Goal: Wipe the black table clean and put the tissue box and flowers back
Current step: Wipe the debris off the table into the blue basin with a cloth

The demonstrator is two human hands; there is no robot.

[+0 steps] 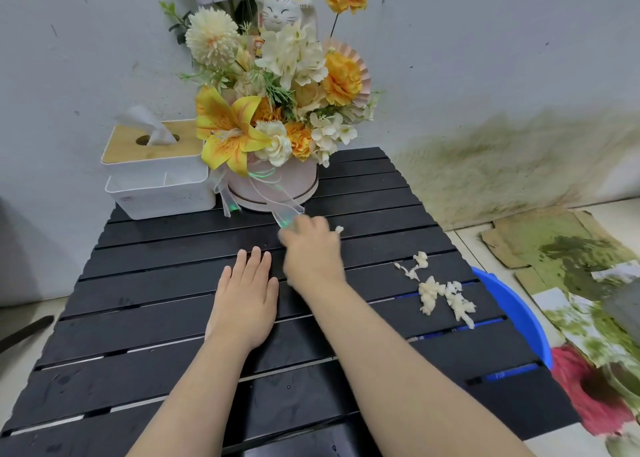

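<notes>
The tissue box (156,176) stands at the back left corner of the black table (131,318). It is a white plastic box with a pale wooden lid, and a tissue (149,124) sticks up through the oval slot. A shallow open tray runs along its front.

The left hand (244,294) lies palm down on the table's slats near the middle. Its fingers are straight and close together, and it holds nothing.

The flowers (273,103) touch the right side of the tissue box at the back of the table. They look artificial: cream, yellow and orange blooms in a round pink box (277,186) with a sheer, shiny ribbon (287,211) trailing forward. A white cat figurine (280,6) rises behind the blooms, its top cut off by the frame edge.

The right hand (311,249) is just in front of the pink box, at the loose end of the ribbon. It is badly blurred, so I cannot tell whether its fingers are closed or whether they hold the ribbon.

Further right, soft white shreds (440,290) lie scattered across the slats, with one small bit beside the right hand. What they are made of is unclear.

A blue basin (519,311) shows under the table's right edge and through the gaps, mostly hidden. Beyond it, green-stained cardboard (554,245) lies on the floor.
</notes>
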